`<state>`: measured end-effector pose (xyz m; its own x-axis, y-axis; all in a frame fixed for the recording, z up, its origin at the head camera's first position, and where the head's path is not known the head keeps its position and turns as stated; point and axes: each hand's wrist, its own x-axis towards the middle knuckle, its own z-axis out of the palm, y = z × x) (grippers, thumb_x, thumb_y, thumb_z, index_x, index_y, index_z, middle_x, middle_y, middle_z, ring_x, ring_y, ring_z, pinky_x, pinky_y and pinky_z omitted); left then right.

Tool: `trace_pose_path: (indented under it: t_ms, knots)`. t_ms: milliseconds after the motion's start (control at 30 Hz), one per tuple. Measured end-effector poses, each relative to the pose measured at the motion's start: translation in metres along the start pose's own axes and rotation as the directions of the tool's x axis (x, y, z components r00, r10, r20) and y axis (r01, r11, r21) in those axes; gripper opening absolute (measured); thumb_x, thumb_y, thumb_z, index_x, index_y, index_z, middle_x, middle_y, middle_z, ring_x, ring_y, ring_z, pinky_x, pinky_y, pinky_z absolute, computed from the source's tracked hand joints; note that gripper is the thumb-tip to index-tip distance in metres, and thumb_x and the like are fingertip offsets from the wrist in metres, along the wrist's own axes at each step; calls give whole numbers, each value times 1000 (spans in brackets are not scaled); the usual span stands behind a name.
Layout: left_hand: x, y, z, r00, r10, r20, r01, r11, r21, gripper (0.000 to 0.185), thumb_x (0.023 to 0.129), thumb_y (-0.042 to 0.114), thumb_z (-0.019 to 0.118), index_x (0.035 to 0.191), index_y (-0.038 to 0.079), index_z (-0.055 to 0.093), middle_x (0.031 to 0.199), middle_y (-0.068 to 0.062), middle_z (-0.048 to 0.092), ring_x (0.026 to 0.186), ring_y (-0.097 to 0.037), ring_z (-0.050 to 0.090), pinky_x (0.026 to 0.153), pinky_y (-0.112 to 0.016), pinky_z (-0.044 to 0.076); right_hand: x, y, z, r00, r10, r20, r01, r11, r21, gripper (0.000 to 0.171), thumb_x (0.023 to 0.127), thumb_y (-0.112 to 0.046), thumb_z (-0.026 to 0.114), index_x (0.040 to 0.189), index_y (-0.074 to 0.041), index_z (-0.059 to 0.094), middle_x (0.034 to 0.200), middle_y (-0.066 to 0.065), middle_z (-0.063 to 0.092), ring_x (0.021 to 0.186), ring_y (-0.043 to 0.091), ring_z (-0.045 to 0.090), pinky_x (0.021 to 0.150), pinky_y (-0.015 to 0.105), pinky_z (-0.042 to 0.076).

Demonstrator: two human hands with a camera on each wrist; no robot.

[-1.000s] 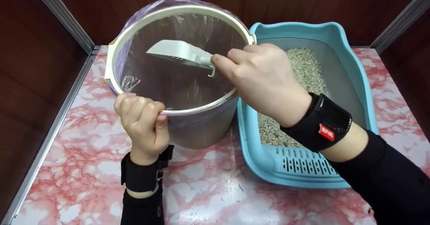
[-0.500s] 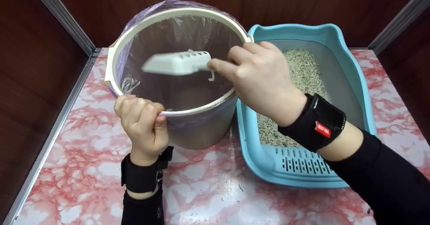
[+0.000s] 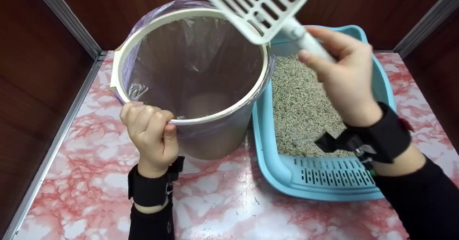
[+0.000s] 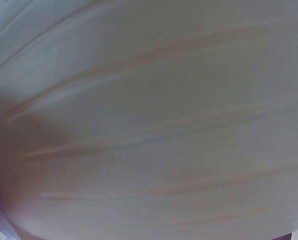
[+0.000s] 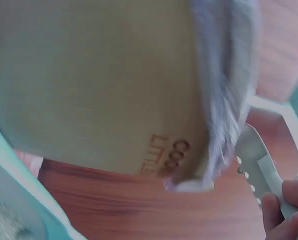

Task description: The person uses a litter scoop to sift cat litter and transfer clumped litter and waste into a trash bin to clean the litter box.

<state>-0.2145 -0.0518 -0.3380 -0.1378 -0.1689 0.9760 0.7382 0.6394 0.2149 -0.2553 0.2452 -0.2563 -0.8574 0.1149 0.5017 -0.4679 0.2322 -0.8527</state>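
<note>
My left hand (image 3: 150, 130) grips the near rim of a cream bin (image 3: 215, 145), fingers over the edge and thumb outside. A thin purple plastic bag (image 3: 157, 10) lines the bin and folds over its rim. My right hand (image 3: 349, 75) holds a white slotted litter scoop (image 3: 256, 36) by its handle, raised over the bin's right rim. A small dark bit sits in one of its slots. Beneath that hand is a blue litter box (image 3: 263, 139) with grainy litter (image 3: 301, 107). The bin's ribbed wall (image 4: 163, 105) fills the left wrist view.
Bin and litter box stand side by side on a red-and-white marbled surface (image 3: 89, 161). Dark wood panels (image 3: 43, 53) with metal edge strips close in the back and sides. The box has a perforated front step (image 3: 326, 175).
My right hand has swung up and right out of the bin with the scoop, turning so its slotted face shows. More litter is exposed. My left hand stays on the rim.
</note>
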Motion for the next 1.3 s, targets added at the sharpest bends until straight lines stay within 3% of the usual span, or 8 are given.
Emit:
trace_pose_path:
  t_ms: [133, 267, 367, 467, 667, 833, 967, 1300]
  knots:
    - [1, 1, -2, 1000, -5, -7, 5, 1000, 2, 62, 103, 49, 44, 60, 3, 45, 56, -11, 35, 63, -31, 31, 82, -41, 30, 0, 5, -24, 979, 203, -37, -183, 940, 289, 29, 83, 6, 75, 110, -1, 73, 79, 8, 76, 58, 11, 64, 43, 16, 38]
    - [1, 2, -3, 1000, -7, -13, 7, 1000, 1, 62, 103, 49, 44, 60, 4, 44, 55, -11, 34, 63, -30, 31, 82, -41, 30, -5, 19, -45, 943, 328, -63, -280, 880, 384, 26, 83, 9, 73, 106, -2, 73, 79, 9, 76, 58, 11, 65, 43, 15, 37]
    - [2, 2, -4, 1000, -7, -15, 7, 1000, 0, 63, 103, 49, 44, 59, 4, 44, 55, -11, 34, 63, -30, 30, 82, -41, 30, -12, 36, -57, 915, 394, -87, -355, 889, 288, 27, 84, 9, 72, 107, -5, 72, 80, 2, 76, 61, 9, 65, 45, 15, 38]
    - [4, 2, -5, 1000, -6, -16, 6, 1000, 2, 63, 102, 50, 44, 59, 4, 43, 55, -11, 33, 63, -30, 30, 82, -40, 30, -19, 55, -65, 892, 444, -86, -444, 896, 22, 33, 87, 4, 70, 119, -2, 67, 82, -10, 74, 63, 3, 62, 48, 14, 39]
    - [6, 1, -9, 1000, -8, -17, 8, 1000, 9, 63, 102, 50, 44, 60, 3, 43, 56, -12, 33, 63, -31, 30, 82, -41, 30, -21, 82, -66, 832, 555, 20, -473, 727, -498, 43, 92, -11, 68, 132, 3, 59, 76, -22, 62, 66, -3, 57, 58, 19, 43]
    - [6, 1, -12, 1000, -15, -18, 15, 1000, 15, 64, 102, 50, 44, 60, 2, 44, 55, -12, 33, 63, -31, 30, 81, -41, 30, -14, 88, -59, 747, 658, 98, -461, 618, -637, 42, 94, -20, 67, 128, 3, 61, 78, -9, 67, 65, 2, 58, 59, 24, 43]
    - [6, 2, -12, 1000, -22, -21, 23, 1000, 19, 64, 102, 51, 44, 60, 2, 44, 55, -12, 33, 62, -32, 30, 81, -42, 30, -5, 84, -54, 703, 698, 135, -429, 568, -702, 41, 93, -22, 68, 123, 4, 63, 75, -5, 67, 68, 9, 58, 64, 29, 43]
    - [8, 4, -11, 999, -24, -23, 24, 1000, 13, 65, 102, 51, 44, 60, 2, 43, 56, -13, 32, 63, -32, 30, 80, -42, 28, 12, 60, -58, 695, 696, 184, -332, 536, -776, 36, 92, -19, 66, 118, 5, 67, 76, 1, 69, 68, 15, 56, 61, 31, 42]
